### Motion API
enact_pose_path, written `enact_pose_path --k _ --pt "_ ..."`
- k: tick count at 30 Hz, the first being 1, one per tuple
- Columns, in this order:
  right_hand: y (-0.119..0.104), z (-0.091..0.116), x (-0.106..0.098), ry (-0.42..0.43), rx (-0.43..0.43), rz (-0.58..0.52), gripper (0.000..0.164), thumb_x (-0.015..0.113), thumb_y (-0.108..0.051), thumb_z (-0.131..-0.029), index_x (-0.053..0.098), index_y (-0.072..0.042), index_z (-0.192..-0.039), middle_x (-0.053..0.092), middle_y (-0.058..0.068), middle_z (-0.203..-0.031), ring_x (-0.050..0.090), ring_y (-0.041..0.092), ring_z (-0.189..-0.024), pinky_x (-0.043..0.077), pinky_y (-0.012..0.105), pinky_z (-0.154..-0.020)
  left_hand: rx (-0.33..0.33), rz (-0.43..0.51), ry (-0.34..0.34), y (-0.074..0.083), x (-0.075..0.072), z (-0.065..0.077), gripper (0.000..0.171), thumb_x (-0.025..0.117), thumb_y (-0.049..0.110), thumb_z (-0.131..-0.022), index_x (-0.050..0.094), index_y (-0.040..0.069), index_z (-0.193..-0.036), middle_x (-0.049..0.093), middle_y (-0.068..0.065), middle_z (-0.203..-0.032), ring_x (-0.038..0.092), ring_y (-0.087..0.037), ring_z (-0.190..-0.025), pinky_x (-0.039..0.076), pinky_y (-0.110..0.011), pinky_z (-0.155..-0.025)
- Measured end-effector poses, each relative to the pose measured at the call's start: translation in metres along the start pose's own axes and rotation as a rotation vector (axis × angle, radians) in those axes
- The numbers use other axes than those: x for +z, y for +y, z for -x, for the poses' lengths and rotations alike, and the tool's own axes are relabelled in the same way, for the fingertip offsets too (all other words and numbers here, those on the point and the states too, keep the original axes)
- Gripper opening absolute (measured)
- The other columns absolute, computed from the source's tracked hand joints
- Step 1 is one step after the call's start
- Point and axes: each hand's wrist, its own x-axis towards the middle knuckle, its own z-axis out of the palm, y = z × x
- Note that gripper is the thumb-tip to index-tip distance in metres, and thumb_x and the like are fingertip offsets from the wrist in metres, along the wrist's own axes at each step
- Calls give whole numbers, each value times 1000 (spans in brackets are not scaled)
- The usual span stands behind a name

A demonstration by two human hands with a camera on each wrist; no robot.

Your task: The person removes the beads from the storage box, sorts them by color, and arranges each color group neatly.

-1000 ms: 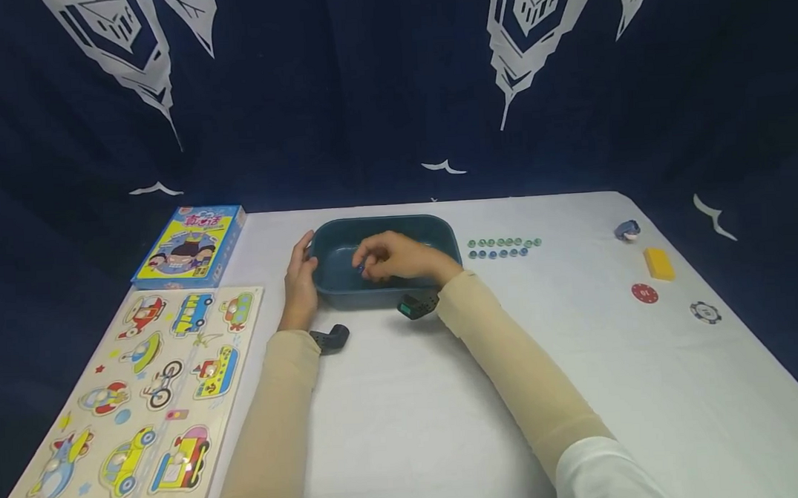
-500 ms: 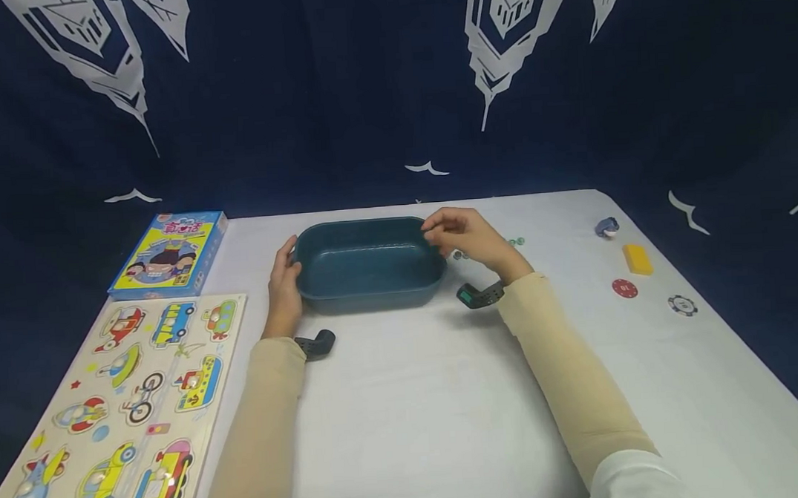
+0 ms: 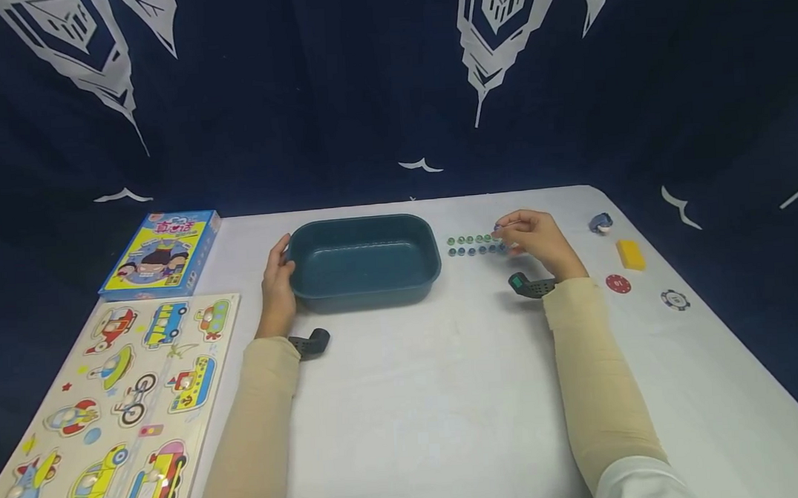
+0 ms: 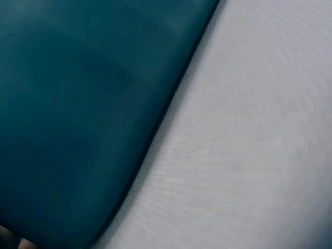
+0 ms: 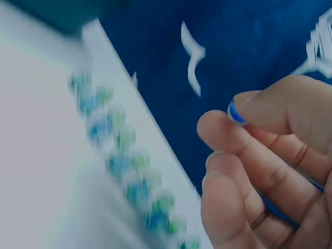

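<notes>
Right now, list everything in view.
Rectangular bin: one, teal, centre
Round marbles: several, green and blue, rows right of bin
Held marble: one, blue, right hand
Small figurine: one, blue, far right
Rectangular block: one, yellow, right
Round chips: two, red and monochrome, right
Flat box: one, blue and yellow, left
Wooden puzzle: one, multicoloured, left
Tablecloth: one, white, underneath
Printed curtain: one, navy, behind
Wrist devices: two, black, worn
Left hand: one, beige sleeve, touching bin
Right hand: one, beige sleeve, near marbles

Dark teal container (image 4: 78,104) filling the left, white cloth (image 4: 249,129) beside it, fingers (image 4: 27,244) at lower-left corner
</notes>
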Motion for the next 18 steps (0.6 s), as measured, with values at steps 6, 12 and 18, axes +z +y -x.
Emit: enact_pose_path --k 6,12,18 --pt "23 6 -14 20 62 16 32 63 -14 -96 60 7 -120 70 11 -96 66 13 -73 59 26 -66 29 -17 15 -1 1 2 58 29 16 -99 29 20 -157 37 -13 -156 31 -28 -145 17 -45 -121" --pt "41 3 -14 48 111 32 32 62 -12 -96 59 7 -121 66 7 -92 63 7 -67 58 23 -64 36 -22 19 0 2 3 59 29 17 -98 29 20 -157 37 -13 -156 31 -29 -145 17 -46 -121" --pt "49 3 -11 67 154 94 30 67 -13 -94 64 3 -119 64 4 -91 60 7 -63 55 20 -62 34 -25 19 0 2 3 58 29 17 -99 30 20 -157 37 -12 -156 31 -27 -145 17 -45 -121"
